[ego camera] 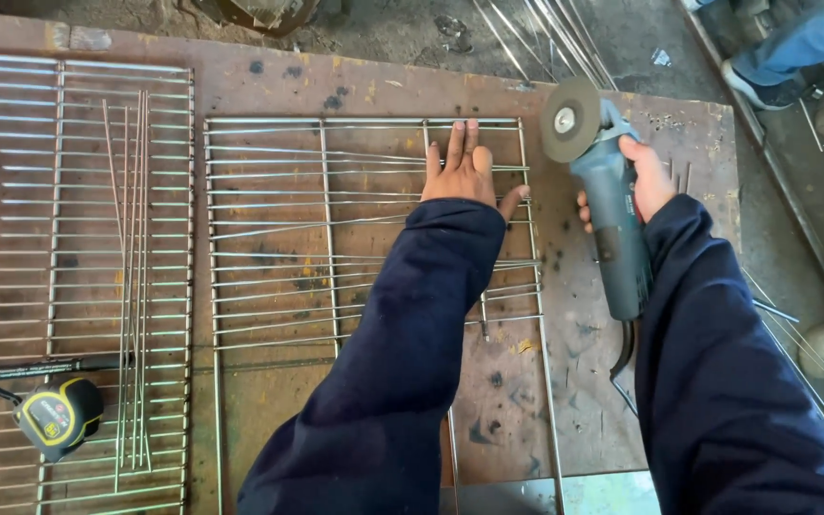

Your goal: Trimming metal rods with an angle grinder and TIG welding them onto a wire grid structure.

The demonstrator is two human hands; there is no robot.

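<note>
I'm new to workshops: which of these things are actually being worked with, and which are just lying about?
In use: grey-blue angle grinder in right hand; steel wire grid under flat left hand.

Lying about: yellow-black tape measure; loose thin metal rods; second wire rack; black marker pen.

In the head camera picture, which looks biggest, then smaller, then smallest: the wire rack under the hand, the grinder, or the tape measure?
1. Wire rack, pressed by the left hand: biggest by far.
2. Grinder, held in the right hand.
3. Tape measure: smallest, though it lies nearer the camera.

Left hand (pixel 466 172) flat, fingers (pixel 457 143) extended, right hand (pixel 643 181) clenched, both arms outstretched
</note>
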